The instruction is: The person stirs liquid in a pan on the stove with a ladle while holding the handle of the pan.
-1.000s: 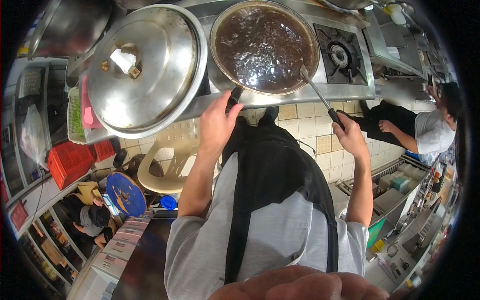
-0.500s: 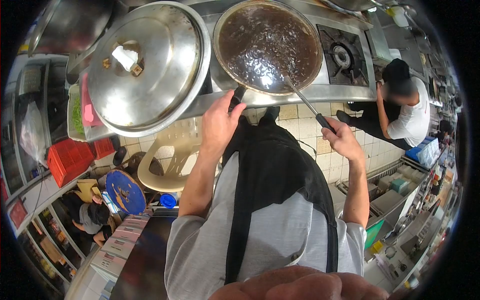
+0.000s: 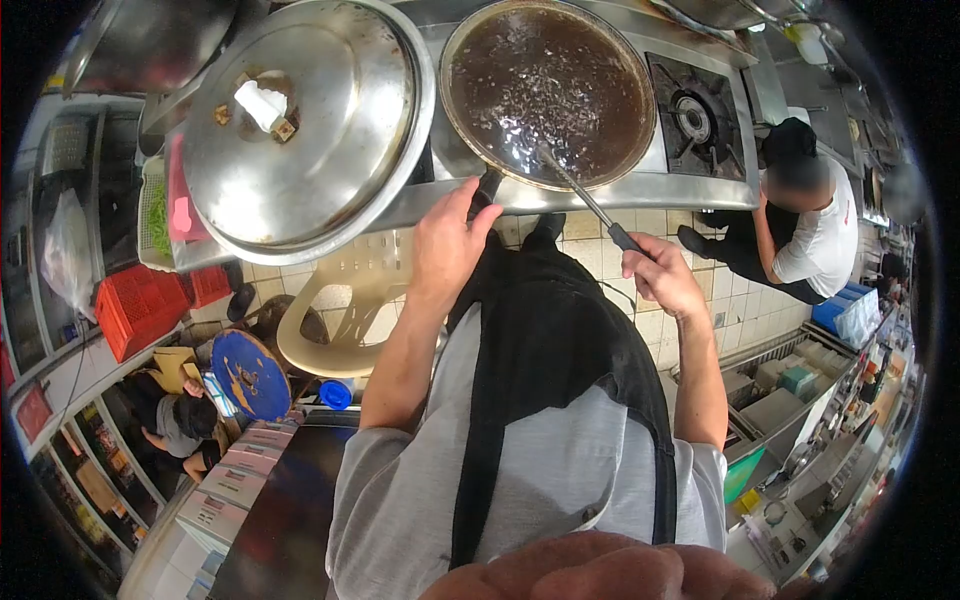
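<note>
A wide pan [image 3: 548,95] sits on the stove, full of dark brown liquid [image 3: 560,75] with bits and bubbles at its surface. My left hand [image 3: 452,235] is wrapped round the pan's black handle [image 3: 486,190] at the near rim. In my right hand [image 3: 668,276] is the black grip of a long-handled metal utensil [image 3: 588,198]. Its shaft slopes over the near rim, and the far end is hidden under the liquid. Left of the pan lies a large domed steel lid [image 3: 310,120] with a white wrapped knob.
A gas burner [image 3: 695,118] is right of the pan. Someone in a white shirt [image 3: 828,225] sits low beyond it. A beige plastic chair [image 3: 335,310], red crates [image 3: 140,310] and a blue round board [image 3: 250,372] stand at left. Another person [image 3: 185,425] is lower left.
My right hand has moved left, and the utensil's shaft has swung left across the liquid. My left hand keeps its hold on the pan handle. The whole view has shifted slightly.
</note>
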The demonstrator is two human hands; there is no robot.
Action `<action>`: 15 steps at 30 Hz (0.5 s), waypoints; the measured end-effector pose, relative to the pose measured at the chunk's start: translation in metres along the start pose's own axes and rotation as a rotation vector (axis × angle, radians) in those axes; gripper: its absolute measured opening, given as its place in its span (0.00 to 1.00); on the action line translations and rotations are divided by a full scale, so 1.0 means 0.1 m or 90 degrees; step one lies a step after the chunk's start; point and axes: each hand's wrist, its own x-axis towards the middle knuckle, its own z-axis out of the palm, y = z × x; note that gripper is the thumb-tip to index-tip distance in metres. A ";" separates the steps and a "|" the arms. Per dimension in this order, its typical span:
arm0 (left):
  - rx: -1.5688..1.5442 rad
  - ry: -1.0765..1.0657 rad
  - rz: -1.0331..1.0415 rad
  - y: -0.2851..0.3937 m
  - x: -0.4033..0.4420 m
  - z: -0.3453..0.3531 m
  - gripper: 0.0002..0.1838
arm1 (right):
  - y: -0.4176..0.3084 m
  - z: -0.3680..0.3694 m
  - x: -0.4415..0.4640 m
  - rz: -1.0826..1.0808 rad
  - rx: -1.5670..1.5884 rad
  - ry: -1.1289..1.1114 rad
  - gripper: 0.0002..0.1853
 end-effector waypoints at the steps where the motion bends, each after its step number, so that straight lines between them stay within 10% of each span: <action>1: 0.006 0.004 0.007 0.00 0.00 0.00 0.28 | 0.01 0.01 0.00 0.004 0.019 0.000 0.08; 15: 0.004 -0.014 -0.008 0.02 0.01 -0.01 0.28 | 0.01 0.02 -0.06 0.000 0.082 -0.006 0.13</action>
